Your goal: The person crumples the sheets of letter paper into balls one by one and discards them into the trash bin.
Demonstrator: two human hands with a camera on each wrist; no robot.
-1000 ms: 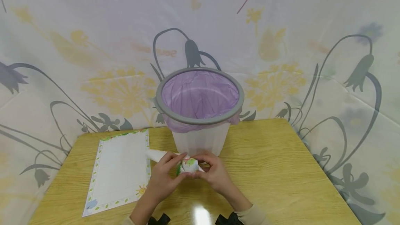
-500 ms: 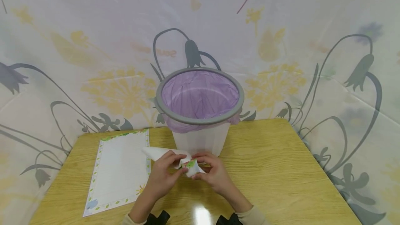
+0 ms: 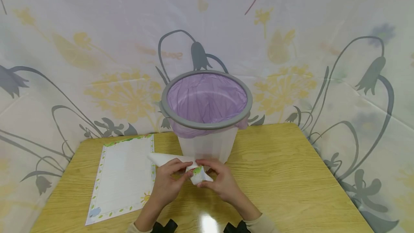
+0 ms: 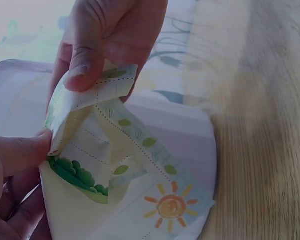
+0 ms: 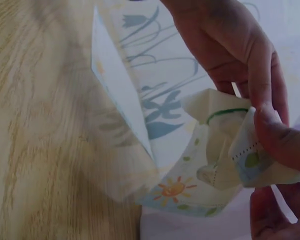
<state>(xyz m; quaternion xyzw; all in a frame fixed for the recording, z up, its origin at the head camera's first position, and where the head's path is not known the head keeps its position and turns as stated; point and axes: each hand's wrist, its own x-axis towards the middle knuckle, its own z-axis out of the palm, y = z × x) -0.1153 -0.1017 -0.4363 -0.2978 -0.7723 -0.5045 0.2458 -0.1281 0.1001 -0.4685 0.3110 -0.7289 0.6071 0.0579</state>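
Note:
A partly crumpled sheet of printed paper (image 3: 197, 175) is held between both hands just in front of the bin. My left hand (image 3: 168, 181) pinches its left side between thumb and fingers, and a pale pointed flap juts out leftward. On the right, my right hand (image 3: 223, 182) pinches the folded edge with its thumb on top. Both wrist views show the paper's dotted lines, leaf border and orange sun (image 4: 171, 206). In the left wrist view a green bush print shows in the folds. Some fingers are hidden behind the paper.
Behind the hands stands a white bin (image 3: 207, 145) with a grey rim and purple liner. A flat lined sheet (image 3: 124, 179) with a leaf border lies on the wooden table (image 3: 281, 175) at the left. A floral cloth (image 3: 291, 21) hangs behind.
The paper between the hands has been turned and folded a little, its pointed flap now reaching further left than a second ago. The hands have shifted only slightly; bin and flat sheet stay put.

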